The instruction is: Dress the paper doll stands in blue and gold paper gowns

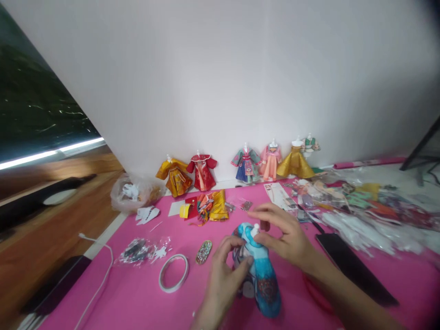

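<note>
1. While both hands are meeting low in the middle of the pink mat point(137, 302), a small blue paper dress point(259, 270) on a white doll form is lying between them, its skirt pointing toward the person.
2. The left hand point(223, 279) is grasping the dress from the left, fingers curling around its bodice and waist.
3. The right hand point(283, 233) is coming in from the right and above, its fingertips pinching at the white neck of the form; the picture is blurred there, so what exactly they are nipping is hard to tell.
4. A roll of tape point(173, 272) is lying just left of the left hand, with a small beaded oval piece point(204, 252) between the roll and the dress.
5. A dark flat slab point(354, 268) is lying beside the right forearm.
6. Behind the hands, a row of finished miniature dresses point(240, 167) is standing along the white wall, well apart from the blue one.
7. Plastic packets and paper pieces point(360, 206) are spreading over the mat's right side.
</note>
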Demonstrator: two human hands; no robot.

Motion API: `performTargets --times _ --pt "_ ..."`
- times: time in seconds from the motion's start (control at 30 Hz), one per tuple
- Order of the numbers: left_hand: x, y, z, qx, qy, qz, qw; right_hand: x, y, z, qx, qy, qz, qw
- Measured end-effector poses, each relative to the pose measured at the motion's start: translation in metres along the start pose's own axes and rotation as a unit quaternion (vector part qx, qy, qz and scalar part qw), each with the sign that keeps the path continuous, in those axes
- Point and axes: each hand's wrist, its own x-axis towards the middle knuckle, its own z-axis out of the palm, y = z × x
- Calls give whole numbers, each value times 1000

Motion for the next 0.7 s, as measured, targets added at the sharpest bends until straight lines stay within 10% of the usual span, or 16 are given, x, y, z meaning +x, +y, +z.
performTargets --times 0.13,0.27,0.7 --pt "2 2 -1 5 11 -23 1000 -28 15 0 -31 107 104 988" --pt "2 2 0 -8 13 -38 999 -50 18 7 29 -23 195 980" --pt "-7 1 9 -37 32 -67 997 -61 9 32 20 52 207 977"
